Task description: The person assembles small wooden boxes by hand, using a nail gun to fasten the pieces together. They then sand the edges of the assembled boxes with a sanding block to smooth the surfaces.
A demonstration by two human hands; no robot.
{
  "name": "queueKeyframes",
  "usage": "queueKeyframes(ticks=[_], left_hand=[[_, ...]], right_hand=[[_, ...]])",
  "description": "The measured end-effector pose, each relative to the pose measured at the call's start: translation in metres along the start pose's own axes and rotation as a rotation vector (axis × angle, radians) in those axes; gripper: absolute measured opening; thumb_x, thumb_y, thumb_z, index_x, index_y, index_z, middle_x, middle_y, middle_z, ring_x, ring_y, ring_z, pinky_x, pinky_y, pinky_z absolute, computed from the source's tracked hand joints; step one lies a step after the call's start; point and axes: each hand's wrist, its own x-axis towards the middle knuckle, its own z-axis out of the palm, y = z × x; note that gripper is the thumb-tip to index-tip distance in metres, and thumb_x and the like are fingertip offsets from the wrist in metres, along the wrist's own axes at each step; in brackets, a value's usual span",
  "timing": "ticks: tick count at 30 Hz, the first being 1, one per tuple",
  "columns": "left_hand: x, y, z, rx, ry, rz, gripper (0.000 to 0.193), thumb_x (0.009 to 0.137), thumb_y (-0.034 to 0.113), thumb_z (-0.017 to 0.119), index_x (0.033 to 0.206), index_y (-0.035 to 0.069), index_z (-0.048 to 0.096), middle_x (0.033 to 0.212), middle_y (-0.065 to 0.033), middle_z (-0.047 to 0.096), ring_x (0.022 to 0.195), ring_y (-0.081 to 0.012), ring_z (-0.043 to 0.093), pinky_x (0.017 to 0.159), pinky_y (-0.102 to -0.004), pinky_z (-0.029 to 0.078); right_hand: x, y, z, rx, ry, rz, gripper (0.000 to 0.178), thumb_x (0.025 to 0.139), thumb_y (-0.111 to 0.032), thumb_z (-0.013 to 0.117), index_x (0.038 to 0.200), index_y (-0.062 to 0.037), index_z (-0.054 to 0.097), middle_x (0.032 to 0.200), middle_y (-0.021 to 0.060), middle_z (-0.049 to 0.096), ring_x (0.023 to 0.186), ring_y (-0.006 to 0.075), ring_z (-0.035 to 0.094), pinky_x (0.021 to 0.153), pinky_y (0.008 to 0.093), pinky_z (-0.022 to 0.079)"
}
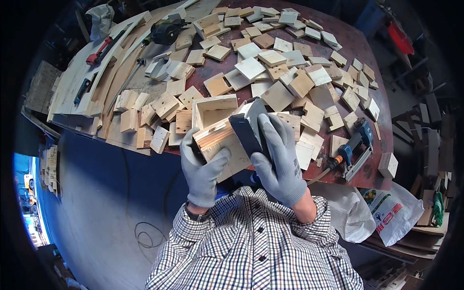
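Box, pale plywood [212,136], clamped by grey-gloved left hand [204,169]; grey-gloved right hand [280,162] grips black rectangular block [248,129] at box's right end, ideally flat.

The wooden box [232,153] looks sharp and bright. A gap [32,198] at far left glares white. Dark shadow lies on the floor [101,203] beside the table [376,169]. Straight edges bend near the round black border.

The left hand [200,178] and right hand [280,169] wear grey knit gloves [290,188]; a dark band [197,216] circles the left wrist; the checked shirt [232,258] has dark buttons [260,230].
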Motion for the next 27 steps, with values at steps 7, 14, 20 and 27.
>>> queueKeyframes(ticks=[7,14,20,27], left_hand=[[-0.002,0.018,-0.002,1.18,-0.094,0.613,0.128,0.062,0.028,0.103,0.16,-0.003,0.028,0.138,-0.0197,0.05,0.128,-0.0324,0.055,0.11,-0.0446,0.047],[-0.004,0.006,0.003,1.093,-0.259,0.783,0.142,0.062,0.041,0.102,0.162,-0.008,0.015,0.13,-0.0175,0.054,0.115,-0.031,0.056,0.099,-0.0469,0.047],[0.001,0.012,-0.004,1.109,-0.192,0.654,0.142,0.056,0.037,0.104,0.161,-0.008,0.019,0.13,-0.0186,0.056,0.118,-0.0349,0.056,0.102,-0.0494,0.047],[-0.006,0.006,-0.002,1.058,-0.329,0.677,0.137,0.062,0.045,0.102,0.16,-0.009,0.022,0.133,-0.019,0.055,0.115,-0.0343,0.058,0.1,-0.0487,0.049]], right_hand=[[0.0,-0.005,-0.045,0.133,-0.031,0.058,0.066,0.093,-0.018,0.066,0.152,0.0054,0.048,0.144,0.0296,0.051,0.132,0.0431,0.052,0.115,0.0493,0.04],[0.025,0.012,-0.001,0.032,-0.158,0.049,0.061,0.101,-0.028,0.061,0.154,0.0001,0.046,0.138,0.0309,0.052,0.128,0.0466,0.051,0.111,0.0532,0.04],[-0.008,-0.017,-0.021,0.06,-0.208,-0.127,0.064,0.097,-0.026,0.066,0.153,-0.001,0.049,0.138,0.0308,0.052,0.126,0.0453,0.054,0.11,0.053,0.042],[0.024,0.014,-0.001,0.064,-0.131,0.024,0.058,0.099,-0.028,0.063,0.148,0.0011,0.053,0.134,0.0314,0.053,0.12,0.045,0.055,0.106,0.0521,0.044]])
